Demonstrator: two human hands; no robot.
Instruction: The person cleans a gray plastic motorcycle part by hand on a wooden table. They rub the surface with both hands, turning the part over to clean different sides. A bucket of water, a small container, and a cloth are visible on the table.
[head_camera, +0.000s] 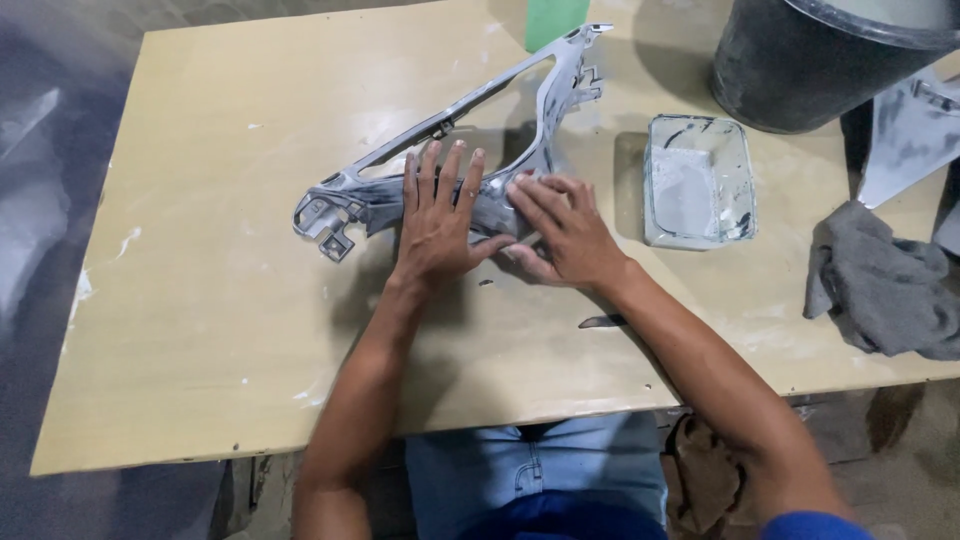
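Note:
A long grey plastic panel (470, 120), shaped like an open triangular frame with mounting tabs, lies flat on the beige table (220, 300). My left hand (438, 215) presses flat on its lower bar with fingers spread. My right hand (560, 230) rests just to the right, fingers laid on the same bar, apparently pressing something small and flat against it; what is under the fingers is hidden.
A rectangular clear tub (698, 180) with whitish paste stands right of the panel. A dark bucket (820, 60) is at the back right, a grey rag (885, 285) at the right edge, another grey part (910, 135) beside it, a green object (555, 18) at the far edge.

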